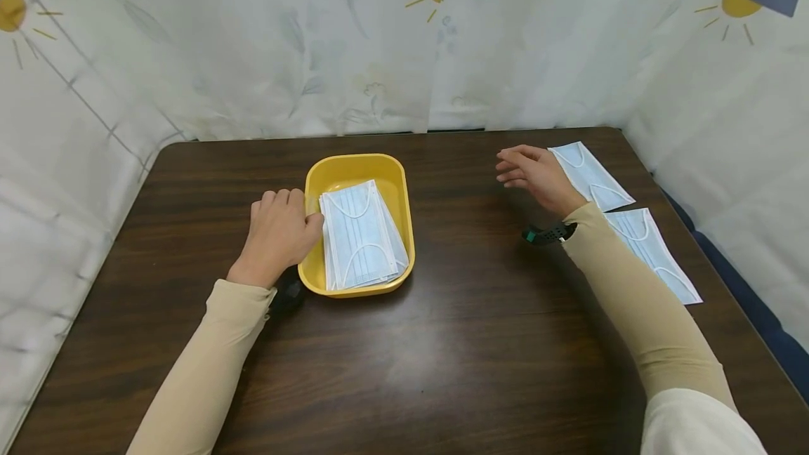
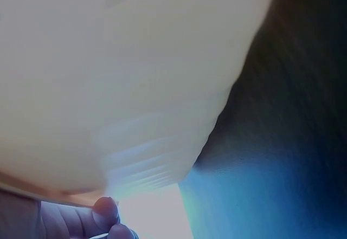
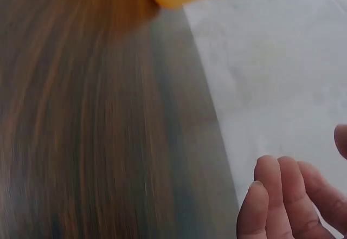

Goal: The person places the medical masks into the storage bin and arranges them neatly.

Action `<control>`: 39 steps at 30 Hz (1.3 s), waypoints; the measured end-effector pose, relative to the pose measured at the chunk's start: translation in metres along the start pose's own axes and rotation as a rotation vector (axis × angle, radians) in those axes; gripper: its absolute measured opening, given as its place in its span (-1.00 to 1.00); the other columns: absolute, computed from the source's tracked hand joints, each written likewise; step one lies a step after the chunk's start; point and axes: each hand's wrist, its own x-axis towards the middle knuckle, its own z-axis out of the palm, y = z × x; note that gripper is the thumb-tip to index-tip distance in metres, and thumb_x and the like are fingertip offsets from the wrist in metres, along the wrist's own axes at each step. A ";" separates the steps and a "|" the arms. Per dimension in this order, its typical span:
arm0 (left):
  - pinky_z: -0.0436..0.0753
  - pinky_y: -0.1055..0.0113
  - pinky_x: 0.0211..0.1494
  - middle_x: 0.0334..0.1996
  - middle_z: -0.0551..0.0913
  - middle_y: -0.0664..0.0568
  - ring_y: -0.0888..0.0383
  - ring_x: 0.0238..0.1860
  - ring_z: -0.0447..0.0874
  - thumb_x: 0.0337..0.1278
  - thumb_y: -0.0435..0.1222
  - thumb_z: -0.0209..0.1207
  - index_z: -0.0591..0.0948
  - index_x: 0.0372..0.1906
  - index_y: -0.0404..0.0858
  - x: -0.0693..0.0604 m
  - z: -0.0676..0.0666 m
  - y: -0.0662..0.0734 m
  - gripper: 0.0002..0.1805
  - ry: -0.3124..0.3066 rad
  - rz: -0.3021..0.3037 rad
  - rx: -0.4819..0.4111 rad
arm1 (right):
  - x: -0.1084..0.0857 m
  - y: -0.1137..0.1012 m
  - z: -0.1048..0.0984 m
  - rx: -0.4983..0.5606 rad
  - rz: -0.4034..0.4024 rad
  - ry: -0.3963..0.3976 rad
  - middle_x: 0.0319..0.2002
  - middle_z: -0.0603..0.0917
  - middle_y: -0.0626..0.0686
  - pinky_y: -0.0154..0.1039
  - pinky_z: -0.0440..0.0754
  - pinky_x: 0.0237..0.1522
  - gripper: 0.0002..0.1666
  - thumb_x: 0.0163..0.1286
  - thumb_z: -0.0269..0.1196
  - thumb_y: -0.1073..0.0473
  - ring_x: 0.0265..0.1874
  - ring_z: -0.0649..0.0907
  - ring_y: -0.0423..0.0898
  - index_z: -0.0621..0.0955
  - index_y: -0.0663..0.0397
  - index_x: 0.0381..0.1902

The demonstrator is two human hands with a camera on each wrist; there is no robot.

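Observation:
A yellow plastic tray [image 1: 346, 173] stands left of centre on the dark wooden table, holding a stack of light blue face masks [image 1: 359, 241] with white ear loops. My left hand [image 1: 278, 234] grips the tray's left rim. The left wrist view shows fingertips [image 2: 105, 213] at that rim, beside the tray's pale, overexposed outer wall [image 2: 135, 87]. My right hand [image 1: 537, 175] hovers over the table's right side, fingers loosely extended and holding nothing. Close behind it lies one face mask [image 1: 590, 174]; a second mask [image 1: 654, 253] lies nearer me, partly hidden by my right forearm.
White printed curtains [image 1: 392, 55] hang behind the table and on both sides. Dark blue fabric [image 1: 746, 300] shows past the table's right edge. A black watch-like band [image 1: 548, 233] sits on my right wrist.

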 end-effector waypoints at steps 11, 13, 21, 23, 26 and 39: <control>0.27 0.00 -0.12 -0.38 0.43 -0.23 -0.18 -0.24 0.29 0.35 -0.16 -0.13 0.44 -0.26 -0.43 0.000 0.000 0.001 -0.64 -0.014 -0.007 0.008 | -0.002 0.003 -0.040 0.005 -0.029 0.039 -0.03 0.68 -0.07 -0.35 0.70 -0.09 -0.51 0.49 0.26 -0.08 -0.09 0.76 -0.12 0.55 0.06 0.22; 0.26 0.01 -0.13 -0.40 0.42 -0.22 -0.18 -0.25 0.29 0.35 -0.17 -0.12 0.43 -0.28 -0.42 0.000 0.001 0.000 -0.66 -0.003 -0.002 0.011 | -0.003 0.003 -0.048 -0.017 -0.038 0.044 -0.01 0.68 -0.09 -0.36 0.70 -0.09 -0.47 0.49 0.26 -0.08 -0.06 0.76 -0.12 0.53 0.07 0.26; 0.24 0.04 -0.16 -0.43 0.41 -0.20 -0.16 -0.28 0.28 0.33 -0.18 -0.12 0.42 -0.34 -0.39 0.001 0.002 -0.001 -0.68 0.020 0.008 0.011 | -0.008 0.011 -0.081 -0.149 -0.024 0.077 0.10 0.66 -0.16 -0.39 0.67 -0.03 -0.32 0.49 0.21 -0.18 0.02 0.70 -0.18 0.45 -0.02 0.44; 0.25 0.03 -0.15 -0.43 0.41 -0.20 -0.16 -0.28 0.28 0.34 -0.18 -0.12 0.43 -0.33 -0.39 0.001 0.002 0.000 -0.68 0.014 0.007 0.014 | -0.008 0.013 -0.090 -0.192 -0.017 0.092 0.13 0.65 -0.15 -0.41 0.67 -0.03 -0.29 0.49 0.20 -0.21 0.03 0.70 -0.19 0.44 -0.02 0.46; 0.26 0.02 -0.14 -0.42 0.41 -0.20 -0.16 -0.27 0.28 0.34 -0.18 -0.12 0.43 -0.31 -0.40 0.001 0.002 0.000 -0.68 0.013 0.008 0.015 | -0.008 0.015 -0.101 -0.243 -0.001 0.121 0.12 0.66 -0.18 -0.43 0.68 -0.06 -0.28 0.48 0.21 -0.22 0.02 0.72 -0.23 0.44 -0.01 0.45; 0.27 0.02 -0.16 -0.44 0.41 -0.19 -0.16 -0.28 0.28 0.34 -0.18 -0.11 0.44 -0.33 -0.40 0.001 0.004 -0.001 -0.68 0.033 0.018 0.022 | -0.009 0.029 -0.144 -0.262 0.049 0.241 -0.05 0.62 -0.36 -0.46 0.68 -0.17 -0.32 0.49 0.22 -0.19 -0.12 0.71 -0.35 0.38 -0.03 0.42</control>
